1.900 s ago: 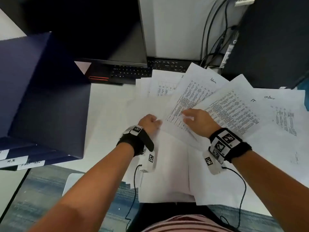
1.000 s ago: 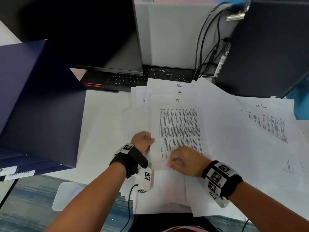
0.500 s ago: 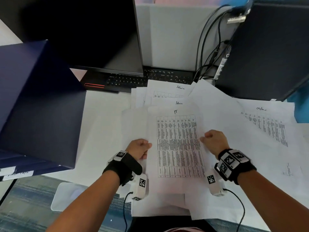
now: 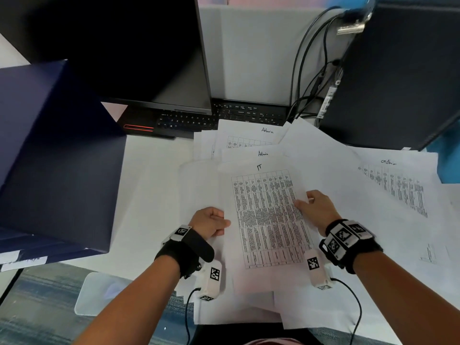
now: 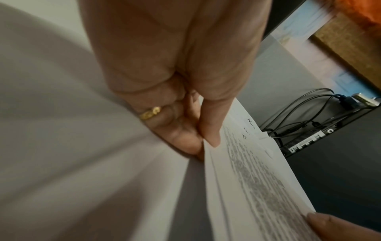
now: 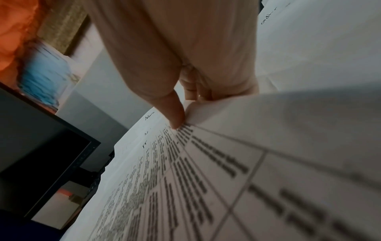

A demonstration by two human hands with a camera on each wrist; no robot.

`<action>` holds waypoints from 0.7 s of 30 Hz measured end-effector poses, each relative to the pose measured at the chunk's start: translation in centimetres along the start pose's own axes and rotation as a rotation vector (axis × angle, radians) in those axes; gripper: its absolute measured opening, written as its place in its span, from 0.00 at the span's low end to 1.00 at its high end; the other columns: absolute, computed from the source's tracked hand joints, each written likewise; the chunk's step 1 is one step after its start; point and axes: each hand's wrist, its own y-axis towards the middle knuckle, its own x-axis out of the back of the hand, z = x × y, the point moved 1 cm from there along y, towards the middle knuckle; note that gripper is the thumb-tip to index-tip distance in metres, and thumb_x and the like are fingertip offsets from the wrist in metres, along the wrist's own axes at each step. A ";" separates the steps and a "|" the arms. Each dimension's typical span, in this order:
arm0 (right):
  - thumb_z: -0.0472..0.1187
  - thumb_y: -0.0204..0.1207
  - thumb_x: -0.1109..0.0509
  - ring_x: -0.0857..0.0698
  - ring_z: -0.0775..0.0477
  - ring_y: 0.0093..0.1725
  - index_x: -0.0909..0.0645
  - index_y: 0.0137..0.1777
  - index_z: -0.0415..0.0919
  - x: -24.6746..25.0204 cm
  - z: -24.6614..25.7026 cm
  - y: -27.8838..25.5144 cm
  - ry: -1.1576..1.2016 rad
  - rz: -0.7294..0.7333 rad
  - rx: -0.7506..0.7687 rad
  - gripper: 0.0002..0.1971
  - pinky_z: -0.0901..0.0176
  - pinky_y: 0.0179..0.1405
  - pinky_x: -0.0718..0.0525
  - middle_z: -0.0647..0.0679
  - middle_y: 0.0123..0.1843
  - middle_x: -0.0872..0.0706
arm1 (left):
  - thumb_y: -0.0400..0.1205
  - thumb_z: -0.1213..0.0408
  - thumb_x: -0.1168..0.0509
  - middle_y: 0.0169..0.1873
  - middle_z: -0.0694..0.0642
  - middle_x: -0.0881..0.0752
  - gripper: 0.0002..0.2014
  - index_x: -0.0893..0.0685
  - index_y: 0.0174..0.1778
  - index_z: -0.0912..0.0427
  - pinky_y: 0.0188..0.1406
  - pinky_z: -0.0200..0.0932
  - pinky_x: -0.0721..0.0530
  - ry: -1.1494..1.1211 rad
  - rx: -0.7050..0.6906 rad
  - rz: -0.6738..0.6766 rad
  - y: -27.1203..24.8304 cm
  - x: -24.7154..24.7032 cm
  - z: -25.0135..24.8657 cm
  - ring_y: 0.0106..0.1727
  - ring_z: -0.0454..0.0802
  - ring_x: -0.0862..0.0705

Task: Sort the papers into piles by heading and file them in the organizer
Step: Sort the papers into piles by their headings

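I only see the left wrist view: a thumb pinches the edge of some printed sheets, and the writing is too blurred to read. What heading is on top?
Observer: The white printed sheet that the left hand pinches is headed IT by hand.
Operator: Where is the organizer?
Observer: The dark blue organizer stands at the left of the desk, beside the spread papers.
Operator: Anything on the far right?
Observer: A white table sheet headed admin lies there at an angle, untouched.
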 end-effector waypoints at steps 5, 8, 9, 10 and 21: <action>0.41 0.75 0.27 0.18 0.43 0.52 0.21 0.54 0.37 0.4 -0.1 -0.2 -0.077 -0.143 -0.006 0.11 0.50 0.57 0.18 0.46 0.49 0.17 | 0.73 0.79 0.27 0.29 0.53 0.19 0.10 0.18 0.40 0.60 0.24 0.31 0.18 -0.090 -0.006 -0.004 -0.3 -0.2 0.0 0.20 0.39 0.21; 0.39 0.75 0.27 0.16 0.41 0.51 0.19 0.48 0.37 0.6 -0.4 -0.3 -0.073 -0.154 0.005 0.07 0.49 0.55 0.16 0.44 0.48 0.15 | 0.75 0.78 0.29 0.28 0.54 0.19 0.07 0.17 0.41 0.63 0.23 0.32 0.19 -0.186 -0.002 0.013 -0.6 0.0 -0.1 0.20 0.42 0.23; 0.38 0.75 0.27 0.16 0.41 0.50 0.19 0.47 0.37 0.6 -0.4 -0.3 -0.060 -0.153 0.006 0.05 0.49 0.54 0.16 0.43 0.48 0.14 | 0.76 0.77 0.29 0.28 0.54 0.19 0.06 0.17 0.41 0.63 0.23 0.32 0.20 -0.215 0.005 0.023 -0.7 0.1 0.0 0.20 0.42 0.23; 0.38 0.75 0.27 0.16 0.41 0.49 0.19 0.45 0.38 0.6 -0.5 -0.3 -0.040 -0.149 0.009 0.04 0.49 0.52 0.15 0.42 0.47 0.14 | 0.77 0.76 0.30 0.27 0.54 0.18 0.05 0.16 0.42 0.63 0.22 0.32 0.21 -0.244 0.008 0.030 -0.7 0.2 0.0 0.20 0.42 0.23; 0.40 0.69 0.21 0.15 0.49 0.43 0.18 0.46 0.41 -0.5 0.2 -0.8 0.035 0.092 0.022 0.10 0.54 0.50 0.15 0.47 0.43 0.13 | 0.84 0.76 0.42 0.23 0.54 0.15 0.11 0.24 0.37 0.61 0.18 0.33 0.20 -0.471 -0.024 -0.029 -0.9 1.9 -0.8 0.20 0.46 0.18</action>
